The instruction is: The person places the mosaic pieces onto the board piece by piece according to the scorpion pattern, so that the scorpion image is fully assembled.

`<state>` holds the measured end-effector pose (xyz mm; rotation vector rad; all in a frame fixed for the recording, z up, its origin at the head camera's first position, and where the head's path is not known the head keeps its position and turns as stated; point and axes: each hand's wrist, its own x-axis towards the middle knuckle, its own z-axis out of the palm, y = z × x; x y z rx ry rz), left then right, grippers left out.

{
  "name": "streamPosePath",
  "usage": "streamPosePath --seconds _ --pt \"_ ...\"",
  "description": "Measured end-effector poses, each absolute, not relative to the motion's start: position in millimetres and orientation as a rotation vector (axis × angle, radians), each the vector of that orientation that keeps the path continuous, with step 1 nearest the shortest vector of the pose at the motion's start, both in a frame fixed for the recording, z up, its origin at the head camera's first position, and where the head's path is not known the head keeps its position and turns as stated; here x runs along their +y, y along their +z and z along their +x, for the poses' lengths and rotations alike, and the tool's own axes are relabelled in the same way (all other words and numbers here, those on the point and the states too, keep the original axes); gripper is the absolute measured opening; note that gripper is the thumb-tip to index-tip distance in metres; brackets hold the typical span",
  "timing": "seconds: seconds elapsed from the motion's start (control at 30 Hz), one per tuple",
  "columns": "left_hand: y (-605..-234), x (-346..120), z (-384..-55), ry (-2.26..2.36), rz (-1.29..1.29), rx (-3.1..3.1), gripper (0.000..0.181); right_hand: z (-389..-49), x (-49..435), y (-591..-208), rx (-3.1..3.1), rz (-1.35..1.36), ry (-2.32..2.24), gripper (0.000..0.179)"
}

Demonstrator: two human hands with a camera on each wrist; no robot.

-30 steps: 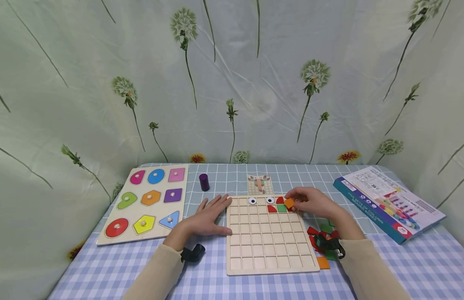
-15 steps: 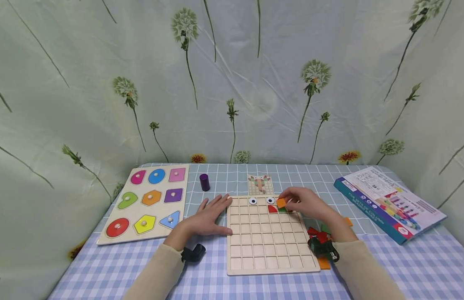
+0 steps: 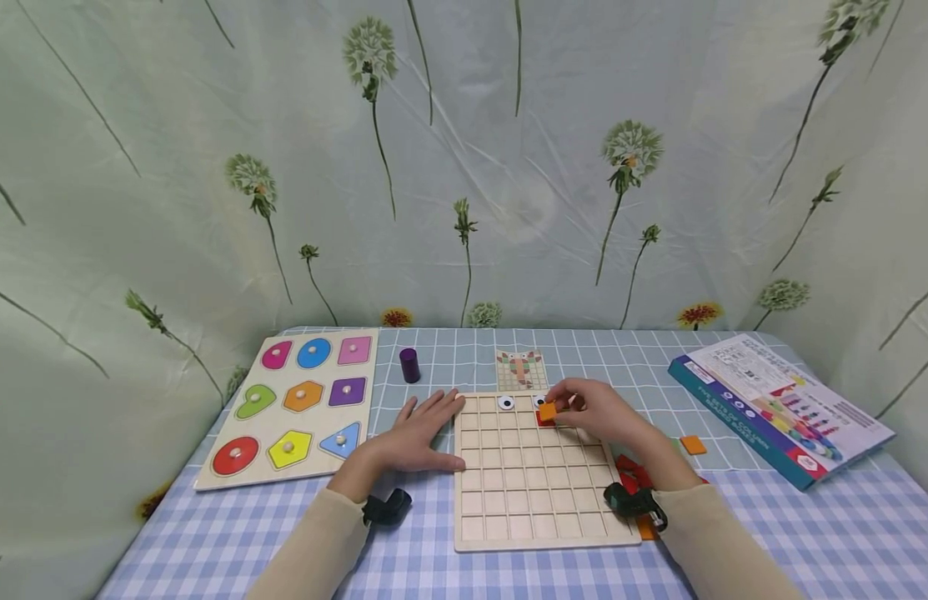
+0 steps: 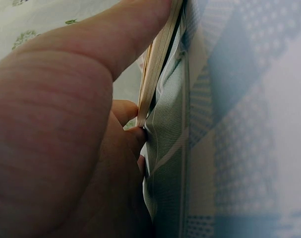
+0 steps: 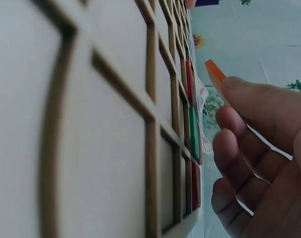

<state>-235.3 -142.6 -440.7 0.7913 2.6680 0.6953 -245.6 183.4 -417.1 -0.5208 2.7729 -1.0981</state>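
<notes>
A wooden grid board point(image 3: 509, 500) lies flat on the table. My left hand point(image 3: 418, 437) rests beside it with straight fingers, thumb and fingertips touching the left edge; the left wrist view shows them against the board's edge point(image 4: 155, 69). Between thumb and fingers, my right hand point(image 3: 602, 414) pinches an orange square tile point(image 3: 547, 412) over the board's upper rows, apart from the grid in the right wrist view. Two round eye pieces, the left eye point(image 3: 505, 402) and the right eye point(image 3: 539, 401), sit in the top row. A green tile point(image 5: 194, 133) is set between red tiles point(image 5: 196, 186) near the far edge.
Behind the board lies a pattern card point(image 3: 520, 371). A shape puzzle point(image 3: 291, 408) and a purple cylinder point(image 3: 409, 365) are at left. Loose red tiles point(image 3: 633, 473) lie under the right forearm, with an orange tile point(image 3: 692, 445) beyond. A box point(image 3: 779, 404) stands at right.
My right hand has moved left along the board's upper rows with the orange tile, from the right corner to beside the right eye piece. My left hand has stayed in place.
</notes>
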Motion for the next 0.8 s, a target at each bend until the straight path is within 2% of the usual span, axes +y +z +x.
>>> streamPosePath --seconds 0.5,0.8 --pt "-439.8 -142.3 -235.6 0.686 0.794 2.667 0.099 -240.7 168.2 -419.4 2.773 -0.418 -1.155 0.02" --pt "-438.9 -141.6 -234.9 0.701 0.78 2.661 0.099 -240.1 168.2 -420.8 2.767 -0.463 -1.136 0.02"
